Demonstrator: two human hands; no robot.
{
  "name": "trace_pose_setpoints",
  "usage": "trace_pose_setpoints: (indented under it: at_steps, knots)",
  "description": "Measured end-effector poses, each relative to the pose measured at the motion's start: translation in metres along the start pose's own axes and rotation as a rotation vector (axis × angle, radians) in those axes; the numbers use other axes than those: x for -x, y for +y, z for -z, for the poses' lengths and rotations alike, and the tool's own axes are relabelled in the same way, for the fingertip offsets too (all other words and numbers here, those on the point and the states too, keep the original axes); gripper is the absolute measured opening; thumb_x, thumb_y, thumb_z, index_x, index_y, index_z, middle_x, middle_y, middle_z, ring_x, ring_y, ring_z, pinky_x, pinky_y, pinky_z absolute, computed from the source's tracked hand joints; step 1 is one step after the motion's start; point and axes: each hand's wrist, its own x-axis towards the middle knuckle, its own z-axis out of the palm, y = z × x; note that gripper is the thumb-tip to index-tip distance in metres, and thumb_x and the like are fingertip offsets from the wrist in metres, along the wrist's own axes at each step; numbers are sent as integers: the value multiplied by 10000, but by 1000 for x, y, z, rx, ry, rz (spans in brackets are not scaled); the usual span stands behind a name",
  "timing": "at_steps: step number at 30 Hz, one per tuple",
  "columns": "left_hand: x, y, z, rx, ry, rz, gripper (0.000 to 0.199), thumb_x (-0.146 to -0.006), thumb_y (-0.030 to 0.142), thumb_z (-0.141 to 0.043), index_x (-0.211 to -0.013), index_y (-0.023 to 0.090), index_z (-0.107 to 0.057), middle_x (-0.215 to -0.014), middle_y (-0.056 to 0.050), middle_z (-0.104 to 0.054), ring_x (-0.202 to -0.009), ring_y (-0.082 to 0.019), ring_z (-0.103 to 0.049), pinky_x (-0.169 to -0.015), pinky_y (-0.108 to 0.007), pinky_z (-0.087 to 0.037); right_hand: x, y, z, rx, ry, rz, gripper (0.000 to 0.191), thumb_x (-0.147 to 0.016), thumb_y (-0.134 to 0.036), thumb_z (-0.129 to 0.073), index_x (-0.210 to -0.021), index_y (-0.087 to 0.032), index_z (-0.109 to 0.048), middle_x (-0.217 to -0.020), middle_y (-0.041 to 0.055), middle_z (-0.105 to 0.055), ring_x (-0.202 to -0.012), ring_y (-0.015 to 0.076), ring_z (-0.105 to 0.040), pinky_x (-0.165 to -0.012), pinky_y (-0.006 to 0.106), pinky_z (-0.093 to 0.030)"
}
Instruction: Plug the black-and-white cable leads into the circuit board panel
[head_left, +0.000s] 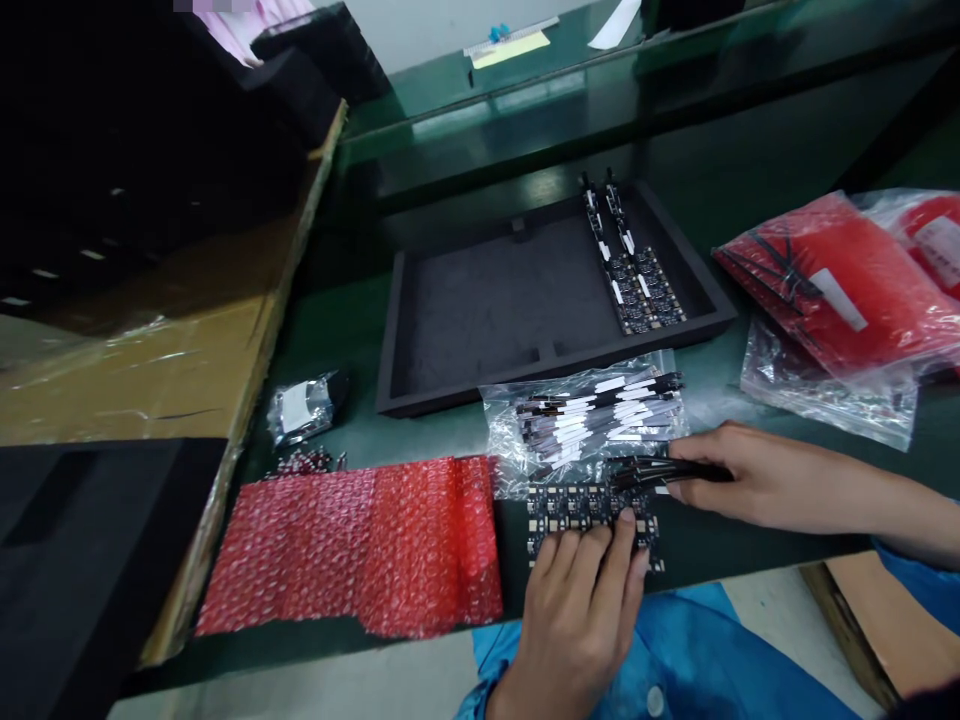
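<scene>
Left hand (581,610) flat, open, pressing one circuit board (592,512) at bench front edge; right hand (739,475) pinching one cable bundle (649,470); two boards (645,290) in one tray (465,320)

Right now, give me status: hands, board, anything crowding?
Left hand fingertips pressing circuit board. Right hand pinching black cable over it. Cable bag and red bubble wrap alongside.

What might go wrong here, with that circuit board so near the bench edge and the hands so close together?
The dark circuit board panel lies near the green bench's front edge; a slip of the left hand pressing it could push it off. The thin black cable pinched in the right hand might snag the clear plastic bag of white-labelled cables and drag it.
</scene>
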Motion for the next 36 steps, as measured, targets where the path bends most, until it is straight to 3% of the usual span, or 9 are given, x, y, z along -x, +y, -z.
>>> trace_pose_setpoints:
  at_steps: [8, 13, 19, 25, 36]
  knots:
    - [-4, 2, 2, 2, -59, -22, 411, -951, 443, -591, -1314, 251, -582, -973, 31, -727, -793, -126, -649, -706, -285, -564, 0, 8, -9, 12, -22, -20, 213, -1035, -365, -534, -940, -223, -662, -680, -52, -616, -610, 151, -579, -602, 268, -392]
    - [-6, 3, 0, -12, -80, -44, 536, -923, 559, -593, -1357, 248, -548, -988, 13, -726, -792, -145, -661, -692, -306, -590, 1, 7, -7, 2, -8, -38, 233, -1028, -364, -534, -859, -227, -618, -670, -37, -626, -610, 164, -589, -572, 277, -399]
    - [-9, 3, -2, -2, -101, -30, 481, -951, 493, -583, -1362, 248, -540, -984, 8, -730, -791, -150, -665, -669, -308, -592, 1, 6, -7, -26, -11, -73, 178, -970, -369, -617, -847, -241, -635, -614, -33, -618, -594, 190, -582, -549, 297, -397]
    - [-8, 2, -3, 14, -91, -26, 418, -934, 468, -611, -1328, 337, -559, -997, 30, -725, -776, -164, -674, -636, -331, -600, 0, 6, -8, -70, -11, -79, 176, -971, -355, -616, -846, -233, -620, -615, -54, -608, -581, 160, -568, -549, 265, -389]
    - [-2, 1, -8, -22, -72, -19, 501, -926, 494, -622, -1359, 255, -545, -1014, 19, -733, -803, -140, -658, -698, -301, -565, 1, 8, -7, -170, -44, -86, 136, -961, -323, -644, -855, -238, -636, -607, -58, -606, -565, 161, -567, -537, 276, -409]
